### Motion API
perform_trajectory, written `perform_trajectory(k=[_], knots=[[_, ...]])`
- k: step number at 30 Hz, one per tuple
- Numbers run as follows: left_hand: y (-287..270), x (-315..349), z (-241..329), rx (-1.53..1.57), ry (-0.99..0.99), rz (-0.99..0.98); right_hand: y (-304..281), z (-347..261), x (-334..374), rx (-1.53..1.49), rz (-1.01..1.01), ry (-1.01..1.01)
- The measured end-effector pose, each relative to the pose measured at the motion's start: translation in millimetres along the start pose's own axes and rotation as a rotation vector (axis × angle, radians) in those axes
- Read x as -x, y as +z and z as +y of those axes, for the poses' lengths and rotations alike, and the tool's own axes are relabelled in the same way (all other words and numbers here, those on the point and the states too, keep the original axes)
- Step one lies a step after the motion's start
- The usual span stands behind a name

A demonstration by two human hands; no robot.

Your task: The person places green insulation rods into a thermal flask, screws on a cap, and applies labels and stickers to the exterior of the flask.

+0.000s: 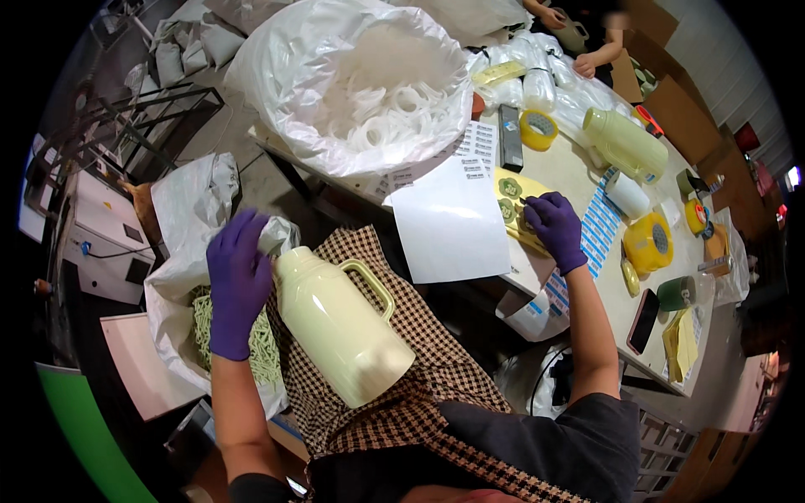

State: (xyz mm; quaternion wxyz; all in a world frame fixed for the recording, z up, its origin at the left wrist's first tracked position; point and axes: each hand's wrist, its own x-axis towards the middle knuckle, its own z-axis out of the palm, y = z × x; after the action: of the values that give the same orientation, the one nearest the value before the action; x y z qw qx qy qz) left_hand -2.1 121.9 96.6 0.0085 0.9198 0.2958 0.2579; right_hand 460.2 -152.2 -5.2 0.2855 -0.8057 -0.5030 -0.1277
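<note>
A pale yellow vacuum flask body (340, 327) with a side handle lies tilted across my lap, its narrow mouth toward the upper left. Beside that mouth is my left hand (239, 285) in a purple glove, its fingers stretched out and holding nothing visible. On the table to the right, my purple-gloved right hand (557, 230) has its fingertips pinched at a yellow sheet (527, 186) bearing dark green flower-shaped labels. What sits between those fingertips is too small to make out. A checked apron (436, 352) covers my lap under the flask.
A large white bag (277, 109) of translucent plastic rings stands at the back. White label sheets (453, 226) overhang the table edge. Tape rolls (648, 244), another flask (625, 147) and a phone (643, 321) lie right. Left holds a bag of green strips (267, 352). A co-worker's hand (585, 64) shows behind.
</note>
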Motion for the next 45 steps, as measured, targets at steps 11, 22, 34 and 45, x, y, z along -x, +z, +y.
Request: perform_trajectory(k=[11, 22, 34, 45], knots=[[198.8, -122.9, 242.8, 0.024, 0.647, -0.567, 24.1, 5.3, -0.2, -0.081, -0.107, 0.008], [229.8, -125.5, 251.1, 0.077, 0.626, -0.695, 25.0, 13.4, -19.9, 0.036, -0.179, -0.039], [227.8, -134.4, 249.3, 0.118, 0.620, -0.741, 27.6, 8.1, -1.4, 0.138, -0.079, -0.032], [230.5, -148.2, 235.9, 0.172, 0.698, -0.645, -4.3, 107.5, -78.5, -0.707, 0.230, 0.271]])
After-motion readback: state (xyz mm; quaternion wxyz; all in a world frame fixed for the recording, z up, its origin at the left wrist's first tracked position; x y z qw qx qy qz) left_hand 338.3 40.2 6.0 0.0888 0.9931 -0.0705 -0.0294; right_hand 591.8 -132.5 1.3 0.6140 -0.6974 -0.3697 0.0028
